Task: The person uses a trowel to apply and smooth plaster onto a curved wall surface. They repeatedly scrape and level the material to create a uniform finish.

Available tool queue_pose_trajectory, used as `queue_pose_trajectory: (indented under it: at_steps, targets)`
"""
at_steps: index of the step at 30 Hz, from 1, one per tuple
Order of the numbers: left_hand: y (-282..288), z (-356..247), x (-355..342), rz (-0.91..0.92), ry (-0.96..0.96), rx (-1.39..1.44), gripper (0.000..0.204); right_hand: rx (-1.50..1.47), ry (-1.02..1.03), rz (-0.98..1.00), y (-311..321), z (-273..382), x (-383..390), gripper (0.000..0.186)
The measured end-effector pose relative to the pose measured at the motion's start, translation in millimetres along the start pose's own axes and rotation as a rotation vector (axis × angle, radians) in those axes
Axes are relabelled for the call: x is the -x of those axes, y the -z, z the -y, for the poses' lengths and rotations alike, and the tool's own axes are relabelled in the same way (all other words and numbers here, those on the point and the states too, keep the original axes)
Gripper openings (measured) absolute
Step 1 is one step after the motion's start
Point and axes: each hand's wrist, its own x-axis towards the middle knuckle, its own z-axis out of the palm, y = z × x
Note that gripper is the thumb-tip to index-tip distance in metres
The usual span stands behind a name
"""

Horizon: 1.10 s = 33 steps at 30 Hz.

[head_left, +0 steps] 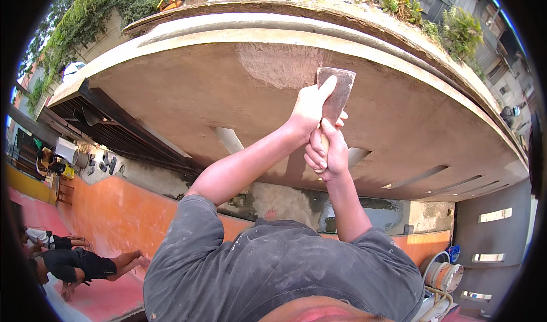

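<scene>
1. Scraper (341,91) points upward in front of the person; the right hand (329,154) is closed around its handle.
2. The left hand (307,108) grips it higher up, thumb lying on the flat metal face.
3. A brown wall (199,105) lies just behind, with a paler patch (273,66) near the scraper; contact is unclear.
4. Beyond the wall stand leafy plants (461,31) and an orange chair (169,0).

The scraper's flat blade (342,88) looks like metal, dull and scuffed. The brown wall (176,100) is matt and mostly smooth, but its pale patch (276,66) looks rough and scratchy. The gray shirt (228,271) is dusty cloth. The ground (373,216) looks wet and shiny in one spot.
</scene>
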Motion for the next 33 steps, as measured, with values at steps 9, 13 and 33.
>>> queue_pose_trajectory:
  at_steps: [9, 13, 33]
  targets:
    - [-0.9, -2.8, 4.5, 0.044, 0.052, 0.034, 0.051, -0.075, 0.05, -0.015, -3.4, -10.8, 5.0, 0.035]
    - [-0.7, -27.7, -7.7, 0.117, 0.026, 0.044, 0.049, -0.099, 0.103, 0.132, -12.8, 8.7, -12.0, 0.032]
    - [71.8, 103.2, 64.5, 0.625, 0.031, 0.011, 0.069, 0.95, 0.674, -0.31, 8.6, -14.2, 6.1, 0.026]
